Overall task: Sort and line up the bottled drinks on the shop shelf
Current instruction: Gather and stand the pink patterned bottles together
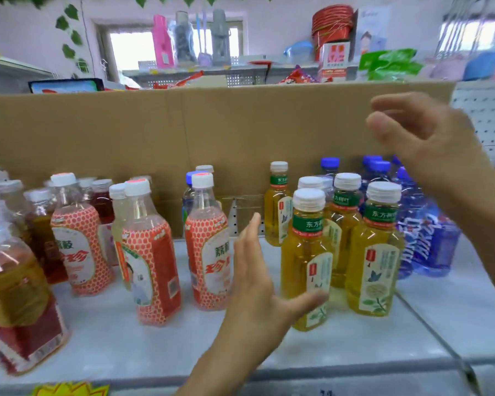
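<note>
Fingers on the left hand are pointing straight up and flat, holding nothing. The thumb is sticking out sideways in front of the nearest yellow tea bottle; I cannot tell if it is touching. This hand is standing in the gap between that bottle and a red-spotted bottle, with its arm coming up from the bottom edge. The right hand is hanging high above the blue water bottles, its fingers loosely bent and blurry, holding nothing too. All the drinks are standing on the white shelf, in front of a brown cardboard wall. The yellow ones are bunched together and the red ones are scattered, so the sorting looks partway done. Next, I think, a hand is going to need to close around one bottle and slide it into a neat row without knocking its neighbours.
</note>
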A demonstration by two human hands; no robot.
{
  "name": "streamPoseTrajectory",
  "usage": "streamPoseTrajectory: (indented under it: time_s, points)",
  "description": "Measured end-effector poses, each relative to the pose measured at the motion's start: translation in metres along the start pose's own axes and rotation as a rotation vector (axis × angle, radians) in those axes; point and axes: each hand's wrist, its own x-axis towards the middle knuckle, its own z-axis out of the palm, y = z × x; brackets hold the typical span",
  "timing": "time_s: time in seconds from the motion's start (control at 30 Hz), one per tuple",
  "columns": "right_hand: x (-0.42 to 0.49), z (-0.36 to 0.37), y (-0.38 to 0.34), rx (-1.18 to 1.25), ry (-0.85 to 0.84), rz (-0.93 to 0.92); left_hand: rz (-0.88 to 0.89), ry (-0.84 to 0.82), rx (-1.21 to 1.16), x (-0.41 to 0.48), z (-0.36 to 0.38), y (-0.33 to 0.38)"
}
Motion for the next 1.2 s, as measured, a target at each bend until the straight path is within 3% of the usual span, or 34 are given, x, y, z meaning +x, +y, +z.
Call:
streamPoseTrajectory:
  time_s: [0.1, 0.27, 0.5, 0.7, 0.87, 1.0, 1.2]
  points:
    - [-0.041, -0.023, 0.048, -0.013, 0.018, 0.248, -0.178, -0.139, -0.060, 0.017, 0.032, -0.012]
    - [-0.081, -0.013, 0.103, 0.197, -0.380, 0.539, -0.278, -0.127, -0.116, 0.039, 0.044, -0.028]
    - [-0.082, 0.035, 0.132, 0.353, -0.543, 0.524, -0.376, 0.103, -0.160, 0.072, 0.051, -0.042]
    - [-0.066, 0.068, 0.137, 0.368, -0.542, 0.520, -0.522, 0.230, -0.226, 0.104, 0.053, -0.052]
    - [-0.069, 0.090, 0.137, 0.352, -0.444, 0.511, -0.492, 0.204, -0.269, 0.096, 0.057, -0.055]
    - [-0.069, 0.089, 0.132, 0.323, -0.424, 0.496, -0.433, 0.167, -0.107, 0.089, 0.060, -0.049]
    - [-0.069, 0.075, 0.107, 0.351, -0.375, 0.425, 0.000, 0.208, 0.202, 0.057, 0.047, -0.021]
